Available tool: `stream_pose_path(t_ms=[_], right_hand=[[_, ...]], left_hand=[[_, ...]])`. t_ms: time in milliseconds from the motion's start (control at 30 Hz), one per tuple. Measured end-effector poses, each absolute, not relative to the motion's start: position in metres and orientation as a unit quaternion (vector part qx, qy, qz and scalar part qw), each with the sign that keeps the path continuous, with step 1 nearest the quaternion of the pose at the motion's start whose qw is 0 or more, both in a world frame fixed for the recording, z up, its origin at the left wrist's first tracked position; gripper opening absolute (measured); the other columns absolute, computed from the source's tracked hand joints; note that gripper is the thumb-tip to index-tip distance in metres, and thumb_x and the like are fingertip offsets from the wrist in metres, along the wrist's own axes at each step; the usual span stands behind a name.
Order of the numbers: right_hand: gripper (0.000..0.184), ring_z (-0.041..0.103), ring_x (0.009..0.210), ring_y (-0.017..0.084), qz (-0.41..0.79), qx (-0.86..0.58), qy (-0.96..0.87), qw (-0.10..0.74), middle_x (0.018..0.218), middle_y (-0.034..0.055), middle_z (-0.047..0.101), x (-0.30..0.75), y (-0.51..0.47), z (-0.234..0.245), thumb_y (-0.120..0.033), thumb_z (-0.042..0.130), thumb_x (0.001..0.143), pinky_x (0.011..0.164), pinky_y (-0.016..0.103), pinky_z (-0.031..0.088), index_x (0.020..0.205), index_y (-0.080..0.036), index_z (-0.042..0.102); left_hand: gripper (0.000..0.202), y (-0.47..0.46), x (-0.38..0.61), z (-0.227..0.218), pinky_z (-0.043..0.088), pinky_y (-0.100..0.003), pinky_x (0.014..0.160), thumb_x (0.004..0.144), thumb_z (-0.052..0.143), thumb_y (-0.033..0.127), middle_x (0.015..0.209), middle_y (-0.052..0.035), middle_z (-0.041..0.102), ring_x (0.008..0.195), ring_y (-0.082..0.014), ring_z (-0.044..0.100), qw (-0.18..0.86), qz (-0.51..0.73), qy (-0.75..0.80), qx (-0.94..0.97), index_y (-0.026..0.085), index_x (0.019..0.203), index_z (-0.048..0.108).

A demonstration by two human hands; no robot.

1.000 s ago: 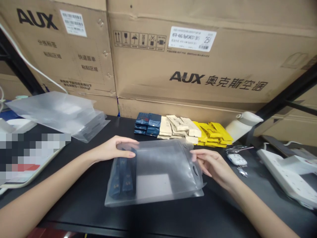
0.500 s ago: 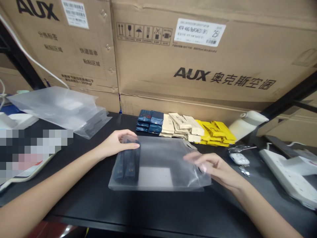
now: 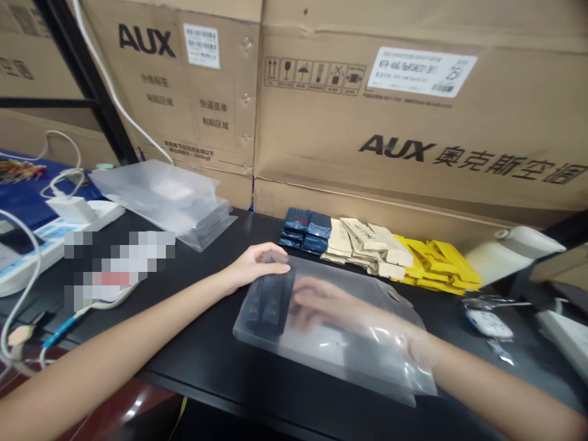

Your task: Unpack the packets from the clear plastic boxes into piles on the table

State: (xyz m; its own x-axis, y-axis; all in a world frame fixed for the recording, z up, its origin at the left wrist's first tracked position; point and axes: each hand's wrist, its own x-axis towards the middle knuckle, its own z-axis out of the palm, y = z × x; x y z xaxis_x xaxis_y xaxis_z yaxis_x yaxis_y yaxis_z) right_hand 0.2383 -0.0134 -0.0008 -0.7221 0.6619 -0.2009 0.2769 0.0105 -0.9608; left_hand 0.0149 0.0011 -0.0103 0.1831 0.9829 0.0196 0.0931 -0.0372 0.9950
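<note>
A translucent plastic bag (image 3: 331, 361) lies on the black table, with two dark blue packets (image 3: 266, 306) side by side in its left end. My left hand (image 3: 264, 266) is closed on the bag's upper left corner, thumb on top, gripping through the plastic over the tops of the packets. Reaching in from the bag's right end, my right hand (image 3: 326, 306) shows blurred through the plastic. Its fingers look apart and bent, close to the right side of the blue packets; whether they touch them I cannot tell.
Behind the bag sit stacks of blue packets (image 3: 305, 229), cream packets (image 3: 367, 245) and yellow packets (image 3: 436, 263). A white bottle (image 3: 509, 254) leans at the right. More plastic bags (image 3: 169, 196) lie back left, near a power strip (image 3: 32, 257). Large cartons (image 3: 321, 128) stand behind.
My right hand has gone from the bag's right edge into the bag, leftward to the blue packets. The bag's right end now lies tilted toward me. The view has turned left.
</note>
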Motion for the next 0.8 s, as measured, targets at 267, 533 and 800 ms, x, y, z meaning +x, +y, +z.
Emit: stream_pose_path(t_ms=[267, 533, 800], right_hand=[[0.055, 0.068, 0.082, 0.021, 0.534, -0.376, -0.722, 0.229, 0.101, 0.007, 0.067, 0.193, -0.005, -0.014, -0.056, 0.061, 0.086, 0.07, 0.039, 0.059, 0.128, -0.023, 0.048], [0.061, 0.052, 0.128, 0.025, 0.569, -0.272, -0.707, 0.319, 0.137, 0.0066, 0.054, 0.181, -0.02, 0.005, -0.03, 0.074, 0.078, 0.11, 0.046, 0.042, 0.132, -0.026, 0.047], [0.057, 0.051, 0.129, 0.026, 0.539, -0.255, -0.72, 0.355, 0.133, 0.0044, 0.056, 0.177, -0.027, 0.002, -0.027, 0.075, 0.077, 0.11, 0.045, 0.044, 0.127, -0.028, 0.05]], left_hand=[[0.022, -0.012, 0.023, 0.0, 0.047, -0.034, 0.085, 0.074, 0.073, 0.029, 0.09, -0.0021, 0.067, 0.09, -0.0211, 0.063, 0.495, 0.502, 0.444, 0.553, 0.021, 0.093, 0.066], [0.016, -0.021, 0.024, 0.006, 0.047, -0.032, 0.087, 0.084, 0.065, 0.029, 0.097, -0.0052, 0.066, 0.097, -0.0193, 0.062, 0.423, 0.541, 0.365, 0.628, 0.018, 0.096, 0.066], [0.017, -0.024, 0.025, 0.006, 0.046, -0.032, 0.088, 0.088, 0.06, 0.03, 0.1, -0.0054, 0.066, 0.098, -0.0197, 0.06, 0.4, 0.536, 0.36, 0.651, 0.018, 0.098, 0.066]])
